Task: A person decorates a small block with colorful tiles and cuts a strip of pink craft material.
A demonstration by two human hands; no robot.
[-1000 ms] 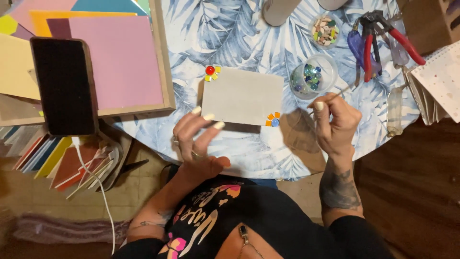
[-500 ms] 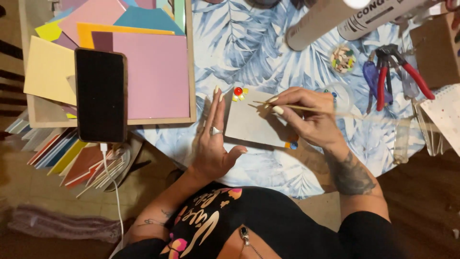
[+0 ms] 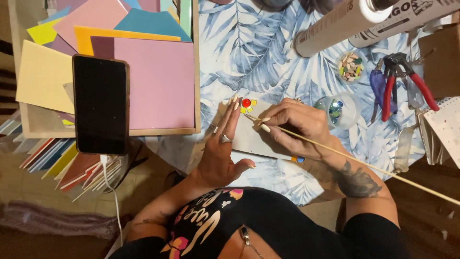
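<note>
**Small tiles going onto a grey card**

The right hand (image 3: 297,125) has its grip closed around a long thin wooden stick (image 3: 364,163), pinched near the front end, with the tip resting on the grey card (image 3: 254,139) just beside a little cluster of tiles (image 3: 247,104) — a red round piece with yellow bits around it. The left hand (image 3: 221,153) lies flat and open on the card's left edge, fingers straight, holding nothing, only steadying it on the leaf-patterned worktop (image 3: 249,52).

As far as can be judged, the work is at an early stage: one cluster sits at the card's upper corner, a second small one (image 3: 298,159) peeks out at the lower right edge, and the rest of the card that shows is bare. A clear cup of blue-green pieces (image 3: 338,109) stands just right of the hand; red-handled nippers (image 3: 400,79) lie beyond.
</note>
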